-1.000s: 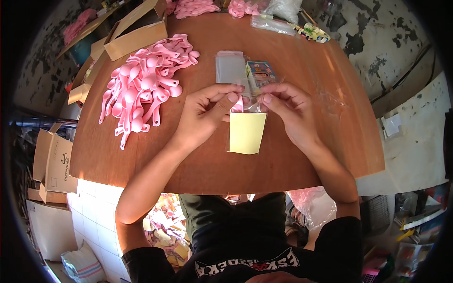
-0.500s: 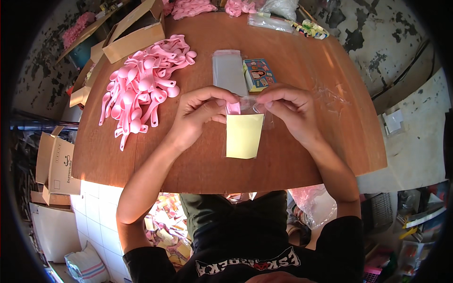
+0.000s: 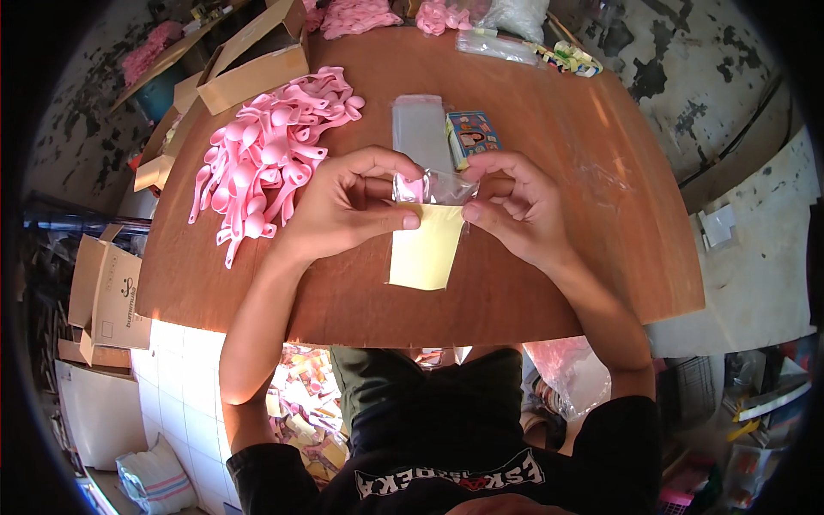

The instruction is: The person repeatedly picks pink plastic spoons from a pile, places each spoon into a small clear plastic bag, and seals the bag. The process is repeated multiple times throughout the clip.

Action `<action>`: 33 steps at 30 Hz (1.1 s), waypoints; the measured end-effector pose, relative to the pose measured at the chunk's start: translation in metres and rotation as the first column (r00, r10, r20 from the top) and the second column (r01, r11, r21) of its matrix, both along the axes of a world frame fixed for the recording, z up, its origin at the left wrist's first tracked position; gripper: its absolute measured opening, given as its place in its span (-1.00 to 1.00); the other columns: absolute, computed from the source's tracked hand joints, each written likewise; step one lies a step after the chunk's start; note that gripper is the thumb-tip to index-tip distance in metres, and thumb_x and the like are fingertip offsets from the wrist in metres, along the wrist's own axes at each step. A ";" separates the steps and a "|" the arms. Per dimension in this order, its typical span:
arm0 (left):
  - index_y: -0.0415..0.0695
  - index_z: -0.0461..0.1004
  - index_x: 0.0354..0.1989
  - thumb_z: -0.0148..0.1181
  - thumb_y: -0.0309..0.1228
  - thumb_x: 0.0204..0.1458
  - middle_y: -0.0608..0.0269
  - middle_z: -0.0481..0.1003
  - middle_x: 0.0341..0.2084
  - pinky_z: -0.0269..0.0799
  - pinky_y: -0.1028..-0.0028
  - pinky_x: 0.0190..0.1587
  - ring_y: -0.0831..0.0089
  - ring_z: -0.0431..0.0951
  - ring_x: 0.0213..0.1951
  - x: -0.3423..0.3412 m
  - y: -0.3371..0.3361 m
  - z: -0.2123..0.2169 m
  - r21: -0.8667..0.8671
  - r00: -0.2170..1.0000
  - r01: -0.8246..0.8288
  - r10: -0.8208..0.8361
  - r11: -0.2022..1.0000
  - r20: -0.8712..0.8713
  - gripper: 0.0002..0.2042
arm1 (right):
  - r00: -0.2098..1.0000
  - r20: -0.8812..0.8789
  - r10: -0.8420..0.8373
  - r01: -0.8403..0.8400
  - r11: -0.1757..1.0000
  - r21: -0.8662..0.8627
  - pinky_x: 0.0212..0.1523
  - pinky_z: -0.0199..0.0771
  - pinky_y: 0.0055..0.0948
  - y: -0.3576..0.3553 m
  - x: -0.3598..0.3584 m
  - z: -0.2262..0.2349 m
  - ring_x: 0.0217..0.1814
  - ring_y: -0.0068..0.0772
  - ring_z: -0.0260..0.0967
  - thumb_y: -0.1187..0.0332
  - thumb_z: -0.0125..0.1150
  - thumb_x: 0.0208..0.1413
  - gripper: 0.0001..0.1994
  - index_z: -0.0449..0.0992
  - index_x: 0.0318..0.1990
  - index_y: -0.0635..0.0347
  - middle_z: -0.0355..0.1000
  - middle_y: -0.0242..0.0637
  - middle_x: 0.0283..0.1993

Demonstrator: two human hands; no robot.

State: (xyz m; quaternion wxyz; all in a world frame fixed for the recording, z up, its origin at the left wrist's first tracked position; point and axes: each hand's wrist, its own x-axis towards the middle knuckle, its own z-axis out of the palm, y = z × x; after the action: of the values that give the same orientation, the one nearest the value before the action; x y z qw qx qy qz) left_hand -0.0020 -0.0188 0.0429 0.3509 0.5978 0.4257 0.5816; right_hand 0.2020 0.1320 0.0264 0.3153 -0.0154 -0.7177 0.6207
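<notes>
Between my hands, over the near half of the table, hangs a clear plastic bag [image 3: 446, 186] with a pale yellow card [image 3: 422, 253] inside. My left hand [image 3: 339, 206] is closed on its left side, thumb pressed on the front. At the upper right edge, my right hand [image 3: 524, 206] pinches the bag with thumb and fingers. Some pink shows at the bag's top left by my left fingers; its shape is hidden. Just beyond lie a stack of clear plastic bags [image 3: 418, 124] and a stack of printed cards [image 3: 475, 135] with blue fronts.
A heap of pink plastic scoops [image 3: 266, 154] covers the table's left part. An open cardboard box [image 3: 257, 64] stands behind it. Along the far edge lie more pink pieces [image 3: 360, 15] and clear plastic packs [image 3: 498, 45]. Many packed pieces [image 3: 307, 399] lie on the floor below.
My left thumb has come down onto the front of the bag, and my right hand has shifted down its right edge. The bag has moved slightly left and tilted.
</notes>
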 end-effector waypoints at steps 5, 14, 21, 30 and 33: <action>-0.27 0.56 -0.21 0.37 -0.66 -0.10 0.06 0.60 -0.22 0.63 0.47 -0.23 0.33 0.67 -0.29 0.016 -0.097 0.037 -0.067 0.902 0.211 -0.221 0.975 -0.370 -0.76 | 0.996 -0.013 -0.086 0.086 0.996 -0.008 -0.05 0.52 -0.51 0.009 0.009 0.006 -0.09 -0.51 0.49 0.52 0.32 0.09 -0.62 0.41 0.06 0.34 0.40 -0.22 -0.04; -0.14 0.49 -0.10 0.40 -0.54 -0.18 0.10 0.59 -0.32 0.51 0.27 -0.16 0.17 0.61 -0.19 0.017 -0.287 -0.101 -0.777 0.775 -0.465 -0.230 0.425 -0.589 -0.61 | 0.998 0.020 -0.062 0.062 0.998 0.012 -0.14 0.51 -0.54 0.010 0.006 0.002 -0.16 -0.56 0.49 0.48 0.28 0.12 -0.69 0.44 0.01 0.35 0.42 -0.30 -0.11; -0.10 0.55 -0.11 0.34 -0.40 -0.01 0.16 0.60 -0.23 0.56 0.40 -0.29 0.15 0.63 -0.34 0.068 -0.245 -0.079 -0.393 0.665 -0.512 0.063 0.764 -0.744 -0.73 | 0.995 0.009 -0.096 0.094 0.986 0.137 -0.29 0.40 -0.62 0.006 -0.002 -0.010 -0.29 -0.68 0.40 0.49 0.28 0.12 -0.78 0.50 -0.08 0.31 0.48 -0.36 -0.20; 0.01 0.26 0.11 0.15 0.02 0.13 0.47 0.31 -0.45 0.35 0.48 -0.43 0.58 0.36 -0.51 0.127 -0.133 0.020 0.963 0.304 -0.199 0.946 0.181 -0.116 -0.51 | 0.973 0.125 -0.193 0.157 0.956 0.249 -0.35 0.37 -0.65 0.019 0.004 -0.030 -0.28 -0.71 0.39 0.48 0.26 0.14 -0.86 0.55 -0.16 0.27 0.51 -0.39 -0.27; 0.05 0.22 0.13 0.04 0.17 0.10 0.49 0.29 -0.50 0.26 0.50 -0.40 0.64 0.27 -0.50 0.132 -0.139 0.030 0.978 0.266 -0.191 0.964 0.084 -0.031 -0.43 | 0.976 0.141 -0.168 0.127 0.957 0.261 -0.35 0.38 -0.65 0.019 -0.007 -0.029 -0.27 -0.70 0.41 0.48 0.26 0.14 -0.87 0.56 -0.17 0.27 0.51 -0.38 -0.27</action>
State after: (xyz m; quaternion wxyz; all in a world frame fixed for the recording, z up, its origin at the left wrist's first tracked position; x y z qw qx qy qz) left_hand 0.1301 -0.1576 0.0732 -0.5120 0.5766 0.3922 0.5016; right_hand 0.1950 0.1507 -0.0025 0.3011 -0.0794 -0.8104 0.4963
